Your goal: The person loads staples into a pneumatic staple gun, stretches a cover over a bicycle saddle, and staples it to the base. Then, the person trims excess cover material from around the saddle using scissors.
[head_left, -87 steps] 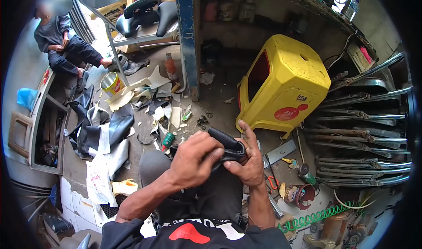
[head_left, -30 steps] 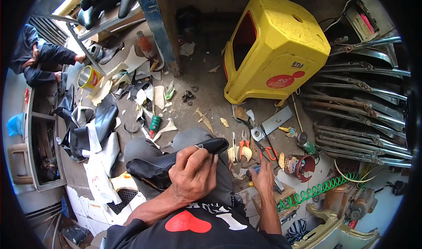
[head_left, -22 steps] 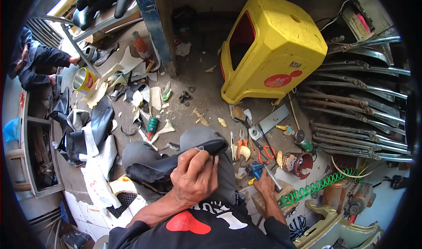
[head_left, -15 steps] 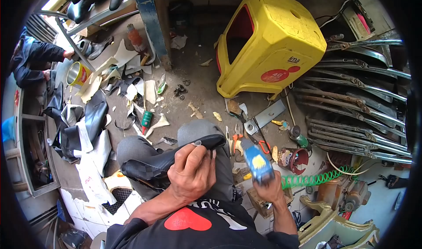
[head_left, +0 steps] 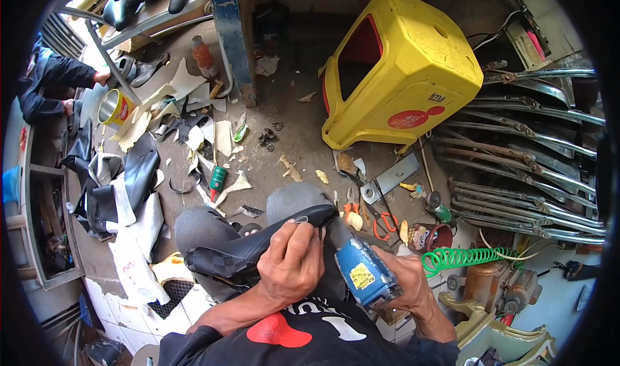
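A black bicycle-type saddle (head_left: pixel 226 250) with a checkered patch lies across my thighs, its narrow nose pointing right. My left hand (head_left: pixel 294 263) is closed on the saddle near the nose, fingers pressing its black cover. In my right hand (head_left: pixel 410 279) is a blue air stapler (head_left: pixel 365 272) with a yellow label. The stapler's front end is close beside the saddle nose; whether they touch I cannot tell. A green coiled air hose (head_left: pixel 465 257) runs to the right from behind my right hand.
A yellow plastic stool (head_left: pixel 413 62) stands ahead. Orange-handled scissors (head_left: pixel 385 224), pliers (head_left: pixel 351 201) and a green-handled tool (head_left: pixel 217 180) lie on the floor among scraps. Metal frames (head_left: pixel 529 166) are stacked at right. Another person's sleeve (head_left: pixel 64 72) shows at far left, near a yellow can (head_left: pixel 116 108).
My right hand has brought the stapler left and closer to the saddle nose, turning it. My left hand still grips the saddle, which sits slightly further right in view.
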`<state>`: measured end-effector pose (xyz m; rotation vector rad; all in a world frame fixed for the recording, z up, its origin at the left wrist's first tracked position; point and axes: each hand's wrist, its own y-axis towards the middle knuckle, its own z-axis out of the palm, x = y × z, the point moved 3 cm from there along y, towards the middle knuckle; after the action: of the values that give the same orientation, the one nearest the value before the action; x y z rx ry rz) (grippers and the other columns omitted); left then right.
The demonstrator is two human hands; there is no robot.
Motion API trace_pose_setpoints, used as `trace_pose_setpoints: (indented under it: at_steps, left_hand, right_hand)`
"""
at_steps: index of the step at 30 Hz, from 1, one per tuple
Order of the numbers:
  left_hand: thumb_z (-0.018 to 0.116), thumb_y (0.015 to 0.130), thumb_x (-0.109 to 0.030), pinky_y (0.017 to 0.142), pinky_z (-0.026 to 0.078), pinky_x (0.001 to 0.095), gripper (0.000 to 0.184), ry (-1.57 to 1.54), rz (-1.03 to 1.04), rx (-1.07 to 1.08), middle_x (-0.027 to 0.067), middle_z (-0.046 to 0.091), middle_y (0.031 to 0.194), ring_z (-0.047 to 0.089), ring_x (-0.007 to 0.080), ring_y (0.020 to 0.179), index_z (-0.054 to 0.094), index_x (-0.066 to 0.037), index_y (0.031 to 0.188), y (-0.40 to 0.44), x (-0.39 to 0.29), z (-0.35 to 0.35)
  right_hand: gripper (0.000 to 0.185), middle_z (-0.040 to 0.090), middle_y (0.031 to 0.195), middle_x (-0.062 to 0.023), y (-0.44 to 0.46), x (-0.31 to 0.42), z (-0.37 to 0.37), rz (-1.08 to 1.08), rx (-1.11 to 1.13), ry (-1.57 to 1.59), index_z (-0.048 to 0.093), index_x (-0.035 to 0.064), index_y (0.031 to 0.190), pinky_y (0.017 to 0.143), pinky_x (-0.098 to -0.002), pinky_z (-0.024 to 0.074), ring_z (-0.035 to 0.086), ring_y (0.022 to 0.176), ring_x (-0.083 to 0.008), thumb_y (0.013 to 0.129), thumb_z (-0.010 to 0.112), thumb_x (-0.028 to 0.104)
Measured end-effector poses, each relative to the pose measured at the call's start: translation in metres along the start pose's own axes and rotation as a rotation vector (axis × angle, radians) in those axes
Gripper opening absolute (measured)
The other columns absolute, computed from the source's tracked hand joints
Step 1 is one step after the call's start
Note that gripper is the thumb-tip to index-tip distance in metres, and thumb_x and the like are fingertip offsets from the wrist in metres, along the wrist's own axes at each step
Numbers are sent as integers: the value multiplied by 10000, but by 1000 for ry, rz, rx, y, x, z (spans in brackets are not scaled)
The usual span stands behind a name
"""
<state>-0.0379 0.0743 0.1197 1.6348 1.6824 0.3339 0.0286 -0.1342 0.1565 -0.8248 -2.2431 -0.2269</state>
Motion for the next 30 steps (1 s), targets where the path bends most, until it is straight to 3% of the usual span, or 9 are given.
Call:
trace_pose_setpoints:
  at_steps: [6, 12, 14, 19, 22, 24, 25, 28, 30]
  left_hand:
    - [791, 749, 2, 676, 574, 326, 127, 8, 6, 1, 92, 649, 1038, 675, 272, 898, 723, 23, 853, -1, -1, 2]
    - [795, 756, -1, 707, 587, 327, 136, 11, 48, -6, 105, 649, 1073, 681, 277, 937, 715, 6, 865, -7, 2, -2]
    - [790, 762, 0, 711, 589, 327, 130, 8, 57, -2, 111, 650, 1075, 683, 279, 948, 710, 6, 863, -6, 3, -2]
    - [770, 767, 14, 689, 584, 324, 109, -24, 66, -5, 125, 653, 1073, 683, 280, 939, 700, 13, 850, -5, 5, 1]
    - [765, 783, -2, 703, 574, 335, 134, -34, 10, 54, 144, 635, 1092, 665, 303, 967, 684, 16, 888, 0, 9, -3]
    - [802, 789, -34, 861, 530, 416, 245, -156, -184, 247, 163, 579, 1124, 611, 360, 1026, 645, 2, 974, 10, 16, -9]
    - [820, 779, -84, 930, 490, 446, 372, -206, -216, 307, 182, 555, 1169, 574, 379, 1084, 612, -10, 1079, 14, 20, -15]
    - [832, 749, -121, 929, 473, 470, 460, -23, -138, 467, 197, 538, 1174, 555, 392, 1080, 600, -13, 1131, 30, 20, -34]
    - [759, 803, -180, 817, 531, 402, 369, 67, -90, 475, 181, 570, 1122, 612, 354, 1020, 584, -39, 1096, 29, 22, -32]
  right_hand:
    - [855, 763, 934, -189, 12, 7, -4, 111, 23, 61, 604, 3, 1386, 713, -402, 624, 775, 826, -346, 658, 944, 297]
    - [801, 746, 938, -246, 26, 23, -5, 274, 117, 79, 555, 71, 1456, 721, -443, 618, 747, 877, -408, 695, 800, 112]
    - [690, 728, 817, -222, 31, 31, -6, 320, 92, 40, 619, 35, 1341, 694, -395, 595, 748, 786, -394, 673, 786, 70]
    - [489, 708, 764, -232, 36, 41, -2, 486, 137, -34, 649, 35, 1193, 681, -429, 587, 725, 791, -431, 728, 786, 103]
    - [431, 709, 768, -236, 34, 38, 2, 504, 91, -21, 659, 36, 1168, 690, -444, 583, 719, 801, -443, 768, 789, 128]
    - [571, 701, 777, -266, 33, 38, 6, 433, 53, 110, 597, 48, 1288, 689, -507, 573, 714, 795, -458, 733, 712, 113]
    - [554, 723, 815, -254, 29, 33, 9, 412, 60, 163, 617, 18, 1287, 705, -459, 579, 743, 818, -420, 749, 727, 91]
    - [481, 735, 836, -241, 23, 30, 17, 392, 13, 285, 643, -3, 1229, 724, -416, 578, 759, 848, -396, 769, 755, 84]
    - [467, 744, 852, -226, 20, 30, 19, 393, 28, 260, 648, -19, 1216, 734, -392, 577, 769, 878, -374, 785, 780, 104]
